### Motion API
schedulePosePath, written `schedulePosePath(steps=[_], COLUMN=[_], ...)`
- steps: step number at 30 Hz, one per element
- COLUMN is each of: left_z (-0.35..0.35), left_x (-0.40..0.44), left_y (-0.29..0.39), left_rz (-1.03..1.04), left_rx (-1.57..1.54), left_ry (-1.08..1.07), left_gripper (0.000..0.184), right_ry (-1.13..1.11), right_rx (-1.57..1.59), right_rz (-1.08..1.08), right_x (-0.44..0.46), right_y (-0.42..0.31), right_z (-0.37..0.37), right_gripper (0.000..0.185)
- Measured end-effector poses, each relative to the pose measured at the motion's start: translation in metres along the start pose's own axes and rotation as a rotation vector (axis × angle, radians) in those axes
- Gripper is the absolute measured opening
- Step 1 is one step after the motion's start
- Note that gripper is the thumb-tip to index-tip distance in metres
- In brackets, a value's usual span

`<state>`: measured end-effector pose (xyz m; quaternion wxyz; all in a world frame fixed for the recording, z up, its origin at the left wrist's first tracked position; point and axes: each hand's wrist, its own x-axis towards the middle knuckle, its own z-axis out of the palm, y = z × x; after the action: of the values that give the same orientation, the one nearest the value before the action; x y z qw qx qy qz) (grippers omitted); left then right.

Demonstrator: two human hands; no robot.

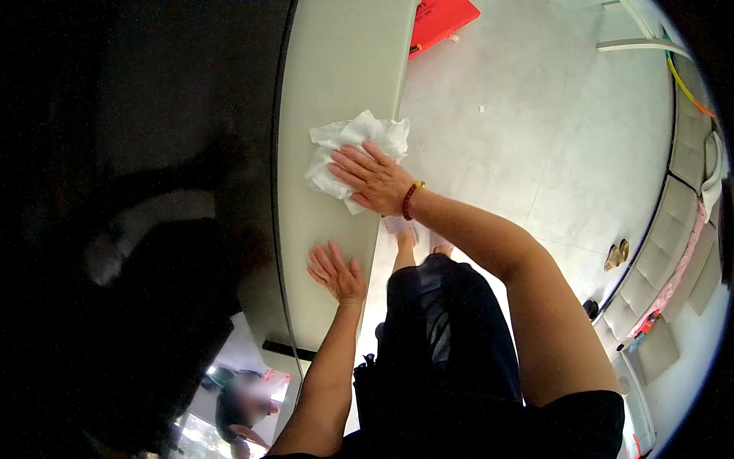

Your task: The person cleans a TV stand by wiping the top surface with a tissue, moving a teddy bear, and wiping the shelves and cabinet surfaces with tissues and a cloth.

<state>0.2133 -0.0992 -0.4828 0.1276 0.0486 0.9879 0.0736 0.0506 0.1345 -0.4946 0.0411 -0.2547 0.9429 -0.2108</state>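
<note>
Under my right hand point(380, 181) lies a crumpled white tissue or wipe point(344, 135), pressed against the pale top of a long, low cabinet point(340, 61). The fingers of that hand are stretched out over it, and a dark red bead bracelet point(409, 200) circles the wrist. My left hand point(339, 275) rests on the same surface, closer to my body, with its fingers spread and nothing in them. Part of the tissue reaches the cabinet's right edge.
A large glossy black screen or panel point(176, 153) borders the cabinet on the left, with a person reflected low in it. A red flat object point(443, 23) is at the top. Along the right stand a grey sofa point(646, 264) and brown shoes point(615, 256) on the pale floor.
</note>
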Motion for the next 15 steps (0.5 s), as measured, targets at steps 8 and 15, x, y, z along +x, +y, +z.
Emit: schedulePosePath(steps=[8, 15], left_z=[-0.058, -0.056], left_x=[0.031, 0.112], left_y=[0.026, 0.111], left_rz=[-0.073, 0.075], left_rx=[-0.208, -0.496], left_ry=[-0.083, 0.0], left_gripper=[0.053, 0.013], right_ry=[0.2, 0.305], right_rx=[-0.202, -0.134], right_rz=[0.089, 0.336], right_x=[0.054, 0.107], right_y=[0.125, 0.236], right_z=[-0.038, -0.084], right_gripper=[0.055, 0.053])
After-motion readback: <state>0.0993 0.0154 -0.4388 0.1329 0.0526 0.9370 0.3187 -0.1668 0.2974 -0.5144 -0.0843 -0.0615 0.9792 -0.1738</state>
